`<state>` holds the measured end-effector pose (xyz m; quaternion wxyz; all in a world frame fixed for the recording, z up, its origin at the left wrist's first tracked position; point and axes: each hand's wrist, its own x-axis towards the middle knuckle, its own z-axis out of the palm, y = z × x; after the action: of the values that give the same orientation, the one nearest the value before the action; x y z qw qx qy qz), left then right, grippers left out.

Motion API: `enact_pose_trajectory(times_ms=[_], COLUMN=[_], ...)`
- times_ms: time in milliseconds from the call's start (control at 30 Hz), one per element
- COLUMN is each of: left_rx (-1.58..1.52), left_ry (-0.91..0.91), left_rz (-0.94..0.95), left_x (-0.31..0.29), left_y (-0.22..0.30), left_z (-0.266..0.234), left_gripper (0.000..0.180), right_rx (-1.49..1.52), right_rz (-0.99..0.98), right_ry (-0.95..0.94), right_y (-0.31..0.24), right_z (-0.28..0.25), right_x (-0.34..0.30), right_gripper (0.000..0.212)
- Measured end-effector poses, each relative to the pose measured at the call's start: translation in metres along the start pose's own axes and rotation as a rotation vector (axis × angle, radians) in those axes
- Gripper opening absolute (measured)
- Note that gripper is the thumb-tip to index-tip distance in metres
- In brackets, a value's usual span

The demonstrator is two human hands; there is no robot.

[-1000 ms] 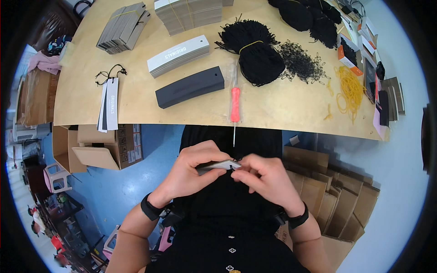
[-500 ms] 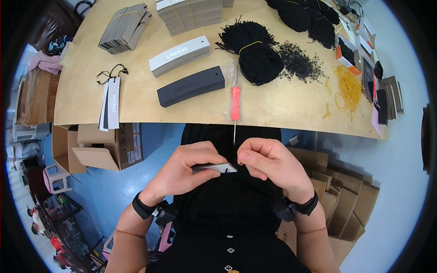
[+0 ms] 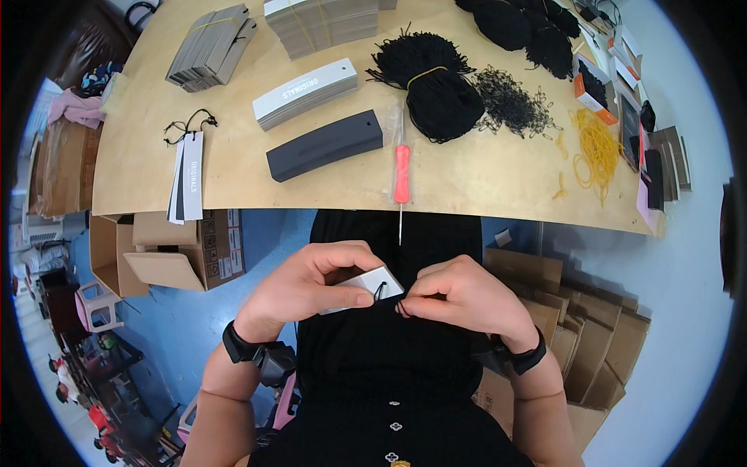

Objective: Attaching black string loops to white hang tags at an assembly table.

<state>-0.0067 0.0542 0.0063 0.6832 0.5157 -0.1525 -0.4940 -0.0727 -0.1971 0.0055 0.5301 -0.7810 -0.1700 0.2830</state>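
Over my lap, my left hand (image 3: pixel 315 286) pinches a white hang tag (image 3: pixel 383 283) between thumb and fingers. A black string runs through the hole near the tag's end. My right hand (image 3: pixel 459 294) is closed beside that end, its thumb and fingertips pinching the black string (image 3: pixel 401 305). Most of the tag is hidden by my left hand. A red-handled hook tool (image 3: pixel 401 175) lies at the table's front edge, its thin shaft sticking out over my lap.
On the table (image 3: pixel 482 183) lie a white tag stack (image 3: pixel 303 93), a dark tag stack (image 3: pixel 325 145), strung tags (image 3: pixel 187 177), a black string bundle (image 3: pixel 440 97), small black pins (image 3: pixel 512 101) and yellow rubber bands (image 3: pixel 595 159). An open carton (image 3: pixel 183 253) stands below left; flattened cardboard (image 3: pixel 591 335) leans right.
My left hand has turned the tag so its white face and hole show more. My right hand has turned and lowered its fingertips onto the string at the tag's end.
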Motion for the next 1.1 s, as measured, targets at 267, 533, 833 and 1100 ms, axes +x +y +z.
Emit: enact_pose_trajectory(times_ms=[267, 533, 833, 1100], left_rx=[0.033, 0.083, 0.138, -0.066], left_ry=[0.172, 0.213, 0.098, 0.565], left_rz=[0.066, 0.132, 0.091, 0.361], left_x=[0.001, 0.003, -0.010, -0.028], left_y=[-0.004, -0.006, 0.008, 0.070], left_z=[0.006, 0.005, 0.002, -0.041], left_gripper=[0.028, 0.035, 0.051, 0.057], right_rx=[-0.053, 0.510, 1.667, 1.503], right_rz=[-0.040, 0.041, -0.149, -0.266], right_ry=[0.253, 0.411, 0.189, 0.300], right_y=[-0.007, -0.002, 0.021, -0.021], right_z=[0.012, 0.033, -0.024, -0.018], right_x=[0.006, 0.009, -0.013, 0.006], right_gripper=[0.020, 0.017, 0.023, 0.064])
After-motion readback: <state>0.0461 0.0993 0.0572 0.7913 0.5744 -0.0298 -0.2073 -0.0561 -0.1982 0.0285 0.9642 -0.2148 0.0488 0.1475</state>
